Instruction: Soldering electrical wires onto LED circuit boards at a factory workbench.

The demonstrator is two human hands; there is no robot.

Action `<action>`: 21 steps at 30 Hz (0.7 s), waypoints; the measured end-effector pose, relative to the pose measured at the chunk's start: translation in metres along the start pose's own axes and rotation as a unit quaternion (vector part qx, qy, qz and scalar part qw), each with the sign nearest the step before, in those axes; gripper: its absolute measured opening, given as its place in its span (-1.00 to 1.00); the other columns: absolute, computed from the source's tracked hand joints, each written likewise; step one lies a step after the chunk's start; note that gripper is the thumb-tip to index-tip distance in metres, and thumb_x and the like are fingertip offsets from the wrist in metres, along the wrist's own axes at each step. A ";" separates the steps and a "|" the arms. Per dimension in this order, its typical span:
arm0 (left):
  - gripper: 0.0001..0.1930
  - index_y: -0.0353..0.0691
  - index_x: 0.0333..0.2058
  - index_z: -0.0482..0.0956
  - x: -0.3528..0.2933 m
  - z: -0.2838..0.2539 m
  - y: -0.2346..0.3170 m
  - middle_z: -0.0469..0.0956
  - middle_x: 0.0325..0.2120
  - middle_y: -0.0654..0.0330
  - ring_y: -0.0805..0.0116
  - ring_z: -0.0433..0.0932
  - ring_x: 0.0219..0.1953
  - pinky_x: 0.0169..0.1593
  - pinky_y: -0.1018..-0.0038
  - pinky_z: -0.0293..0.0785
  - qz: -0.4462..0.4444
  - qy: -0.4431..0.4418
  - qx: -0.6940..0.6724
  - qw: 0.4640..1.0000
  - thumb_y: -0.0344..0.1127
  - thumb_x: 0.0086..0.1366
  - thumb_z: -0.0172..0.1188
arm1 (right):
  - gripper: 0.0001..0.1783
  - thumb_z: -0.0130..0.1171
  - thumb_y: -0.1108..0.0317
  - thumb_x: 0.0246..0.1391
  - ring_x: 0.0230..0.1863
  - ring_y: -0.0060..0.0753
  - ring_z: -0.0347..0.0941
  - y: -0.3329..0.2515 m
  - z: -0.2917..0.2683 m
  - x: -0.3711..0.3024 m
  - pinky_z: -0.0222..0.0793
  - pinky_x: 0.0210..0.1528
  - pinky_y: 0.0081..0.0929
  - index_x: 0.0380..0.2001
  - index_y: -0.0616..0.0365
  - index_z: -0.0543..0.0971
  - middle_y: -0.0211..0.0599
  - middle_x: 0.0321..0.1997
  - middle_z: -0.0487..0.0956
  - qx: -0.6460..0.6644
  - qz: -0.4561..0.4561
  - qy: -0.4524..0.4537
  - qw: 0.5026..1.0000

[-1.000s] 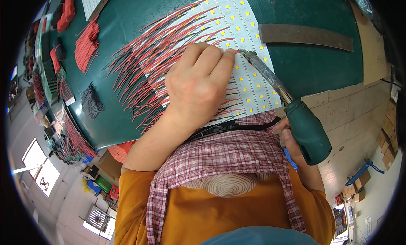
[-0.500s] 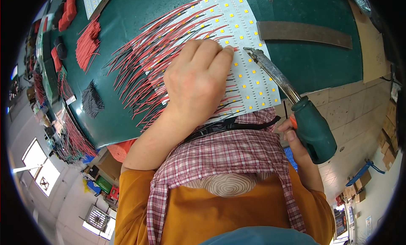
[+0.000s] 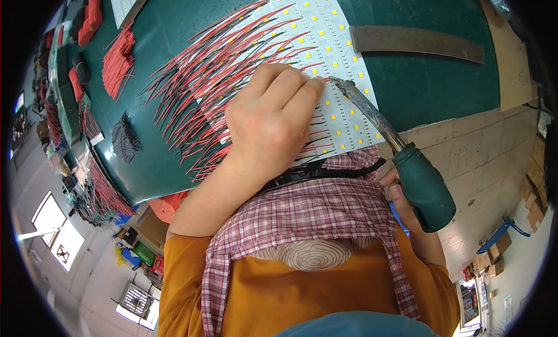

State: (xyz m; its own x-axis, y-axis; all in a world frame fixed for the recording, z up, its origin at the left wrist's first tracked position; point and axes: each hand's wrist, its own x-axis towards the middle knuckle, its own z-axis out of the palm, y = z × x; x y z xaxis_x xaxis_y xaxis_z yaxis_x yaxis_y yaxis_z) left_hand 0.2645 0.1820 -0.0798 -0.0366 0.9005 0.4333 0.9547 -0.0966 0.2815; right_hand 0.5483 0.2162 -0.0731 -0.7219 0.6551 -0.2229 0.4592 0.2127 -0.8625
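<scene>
A white LED circuit board [image 3: 349, 125] with yellow chips lies on the green work mat, many red and black wires [image 3: 197, 87] fanning off its left side. My left hand [image 3: 270, 116] is closed over the board, thumb and forefinger pinched on a thin red wire whose end just shows past the fingertips. Most of that wire is hidden under the hand. My right hand [image 3: 401, 197] grips a green-handled soldering iron [image 3: 425, 188], largely behind the handle. The iron's tip meets the board at the wire's end, close beside my left fingertips.
A flat dark metal strip [image 3: 418, 44] lies right of the board, over its edge. To the left are a red wire pile [image 3: 119, 62] and a black wire pile [image 3: 127, 138]. Further wire bundles [image 3: 99, 183] crowd the mat's left edge. Another board [image 3: 125, 2] sits at the far left.
My left hand has shifted slightly toward me along the board. The soldering iron has moved toward me and left, its tip coming from just off the fingertips onto the wire's end.
</scene>
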 end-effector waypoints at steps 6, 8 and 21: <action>-0.83 -0.17 -0.42 0.65 0.001 0.002 0.000 0.49 -0.52 0.32 0.35 0.52 -0.37 -0.47 0.50 0.44 0.001 0.000 0.005 1.000 -0.45 -0.09 0.29 | -0.77 0.15 0.39 0.14 -0.39 -0.49 0.42 0.013 -0.002 -0.004 0.36 -0.31 -0.50 -0.18 0.29 0.49 -0.24 -0.38 0.55 -0.164 -0.034 -0.022 0.986; -0.83 -0.16 -0.42 0.65 0.000 0.002 -0.001 0.49 -0.52 0.32 0.36 0.52 -0.37 -0.48 0.50 0.44 0.005 0.006 0.008 1.000 -0.45 -0.09 0.30 | -0.74 0.16 0.36 0.14 -0.41 -0.52 0.40 0.020 -0.001 -0.013 0.35 -0.34 -0.52 -0.14 0.27 0.47 -0.25 -0.39 0.55 -0.122 0.006 -0.029 0.992; -0.82 -0.16 -0.42 0.63 0.002 0.002 -0.004 0.49 -0.49 0.30 0.32 0.52 -0.36 -0.44 0.47 0.46 -0.001 0.001 0.002 1.000 -0.48 -0.09 0.26 | -0.83 0.20 0.57 0.02 -0.35 -0.43 0.58 -0.005 0.013 0.002 0.51 -0.22 -0.45 -0.26 0.25 0.57 -0.25 -0.39 0.63 0.243 0.070 0.102 0.962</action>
State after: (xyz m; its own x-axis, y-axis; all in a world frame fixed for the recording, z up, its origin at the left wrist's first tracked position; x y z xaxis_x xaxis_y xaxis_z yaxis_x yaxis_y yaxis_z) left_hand 0.2614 0.1853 -0.0816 -0.0399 0.8998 0.4344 0.9557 -0.0925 0.2794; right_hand 0.5379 0.2077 -0.0754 -0.5312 0.7919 -0.3010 0.2127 -0.2193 -0.9522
